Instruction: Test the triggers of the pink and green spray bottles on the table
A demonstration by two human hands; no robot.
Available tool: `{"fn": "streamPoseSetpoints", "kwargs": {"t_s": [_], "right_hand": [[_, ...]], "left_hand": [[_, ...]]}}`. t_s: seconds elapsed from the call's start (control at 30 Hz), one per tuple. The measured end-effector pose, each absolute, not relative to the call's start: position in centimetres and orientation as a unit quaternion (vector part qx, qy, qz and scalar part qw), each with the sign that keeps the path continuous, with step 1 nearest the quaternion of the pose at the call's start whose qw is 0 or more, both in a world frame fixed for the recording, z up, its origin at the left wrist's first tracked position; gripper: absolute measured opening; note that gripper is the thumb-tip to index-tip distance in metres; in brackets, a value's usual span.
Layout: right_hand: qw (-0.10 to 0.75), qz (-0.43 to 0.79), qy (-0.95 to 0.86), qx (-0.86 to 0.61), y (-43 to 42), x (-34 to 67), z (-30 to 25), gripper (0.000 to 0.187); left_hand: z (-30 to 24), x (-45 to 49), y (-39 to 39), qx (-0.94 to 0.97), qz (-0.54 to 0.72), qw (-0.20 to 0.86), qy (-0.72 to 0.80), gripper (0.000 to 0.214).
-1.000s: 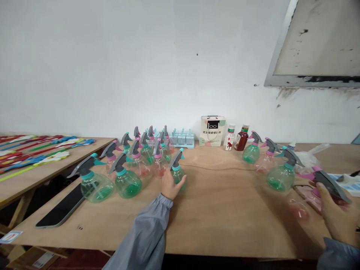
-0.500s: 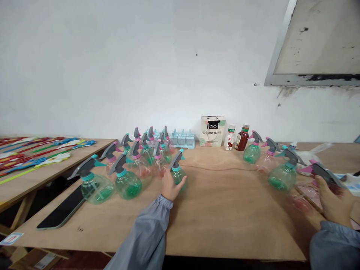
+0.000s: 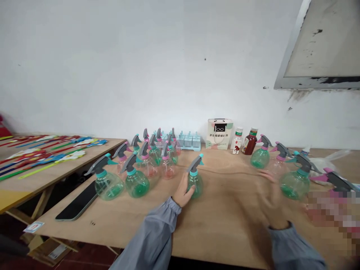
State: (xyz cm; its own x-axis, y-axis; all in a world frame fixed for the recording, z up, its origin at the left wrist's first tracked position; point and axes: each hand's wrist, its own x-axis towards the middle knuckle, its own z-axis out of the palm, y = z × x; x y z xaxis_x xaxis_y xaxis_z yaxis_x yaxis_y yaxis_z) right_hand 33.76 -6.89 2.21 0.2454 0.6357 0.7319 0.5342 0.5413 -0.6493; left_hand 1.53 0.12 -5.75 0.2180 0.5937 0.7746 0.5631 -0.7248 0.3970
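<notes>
A broad tabletop of bare tan wood (image 3: 222, 232) is backed by a scuffed white wall (image 3: 112, 67), into whose upper right a grey-framed panel (image 3: 323, 48) is set. On a second wooden table (image 3: 42, 180) at the left, long strips in red, blue, green and yellow (image 3: 62, 155) are spread. A cream paper carrier bag (image 3: 219, 138) is stood near the wall, beside a pale-blue plastic rack (image 3: 191, 142).

A rounded translucent green spray bottle with a grey-and-teal trigger head (image 3: 195, 185) is stood upright near the table's middle. It is gripped low on its body by the left hand (image 3: 183, 193), with the thumb laid across the front. The right hand (image 3: 270, 200) is held open, with nothing grasped, beside a green-bodied bottle with a teal collar (image 3: 295, 185).

The right hand's fingers are blurred, so their exact spread cannot be told. The left fingers are partly hidden by the bottle. At the right edge, a pink-and-grey trigger head (image 3: 334, 178) is cut off, and what lies below it is masked by pixel blocks. In the crowded cluster of green and pink spray bottles (image 3: 167, 165), the rear bodies are largely covered by those in front.
</notes>
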Motion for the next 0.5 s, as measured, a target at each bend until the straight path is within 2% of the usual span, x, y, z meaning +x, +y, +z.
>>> {"fn": "streamPoseSetpoints", "kwargs": {"t_s": [0.07, 0.2, 0.3, 0.4, 0.5], "right_hand": [[0.569, 0.074, -0.682, -0.453, -5.3, 28.6, 1.8, 0.051], [0.526, 0.159, -0.719, -0.426, -1.6, 21.1, 0.5, 0.087], [0.547, 0.163, -0.707, -0.417, 0.4, 18.9, -0.5, 0.086], [0.572, 0.183, -0.682, -0.417, 1.3, 18.7, -1.2, 0.079], [0.608, 0.24, -0.642, -0.401, 1.4, 19.7, -1.4, 0.075]], "left_hand": [[-5.4, 1.7, -0.2, 0.807, 0.47, 0.051, 0.353, 0.066], [-5.1, 1.8, -0.6, 0.832, 0.426, 0.13, 0.331, 0.069], [-5.1, 1.6, -0.6, 0.839, 0.419, 0.137, 0.319, 0.065], [-4.9, 0.7, -0.2, 0.828, 0.464, 0.071, 0.306, 0.057], [-4.0, -1.7, 0.8, 0.702, 0.601, -0.071, 0.374, 0.042]]}}
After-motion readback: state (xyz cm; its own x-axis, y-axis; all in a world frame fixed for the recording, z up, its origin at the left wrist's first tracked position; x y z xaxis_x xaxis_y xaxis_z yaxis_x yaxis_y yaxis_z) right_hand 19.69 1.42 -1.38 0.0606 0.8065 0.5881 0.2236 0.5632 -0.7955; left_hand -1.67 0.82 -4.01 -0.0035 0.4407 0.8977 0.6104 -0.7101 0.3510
